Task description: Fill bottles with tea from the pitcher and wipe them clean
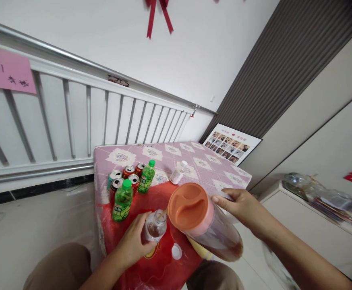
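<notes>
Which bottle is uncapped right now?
The small clear bottle gripped by the left hand, its neck open beside the pitcher. The near green bottle and far green bottle wear green caps; the clear bottle farther back has a white one.

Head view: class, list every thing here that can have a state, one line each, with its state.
pitcher: tilted, lid on, part full of brown liquid, gripped by right hand.
small bottle: uncapped, some brown liquid inside, gripped by left hand.
white cap: off, lying on the red cloth.
green bottles: upright, capped.
cans: upright.
clear bottle: lying on its side, capped.
</notes>
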